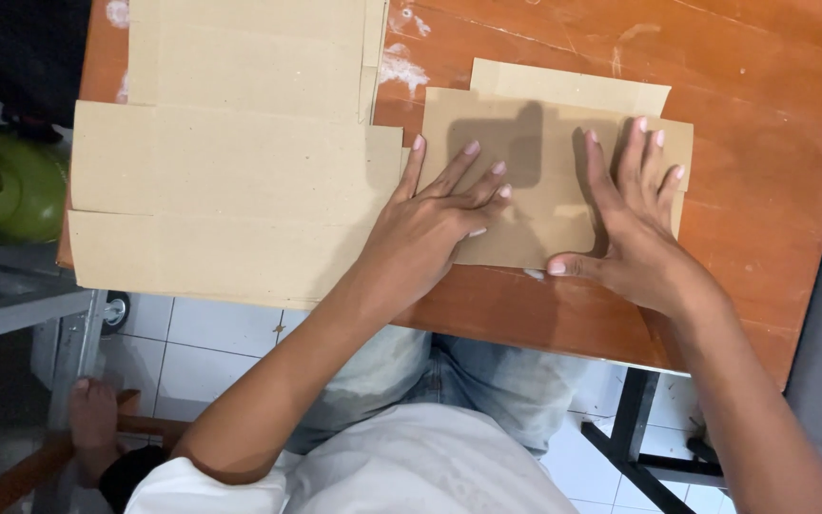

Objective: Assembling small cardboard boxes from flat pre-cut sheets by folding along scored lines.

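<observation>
There is a single view, from a camera worn on the person's head. It looks almost straight down over the chest and lap onto the near edge of the wooden surface, close enough that both forearms fill the lower half of the picture. The far side of the surface runs out of the top edge. Below and left of the surface, the tiled floor shows past the knees.

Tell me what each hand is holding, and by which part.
Nothing is gripped. The left hand and right hand lie flat, fingers spread, pressing on the top face of the small folded cardboard piece.
</observation>
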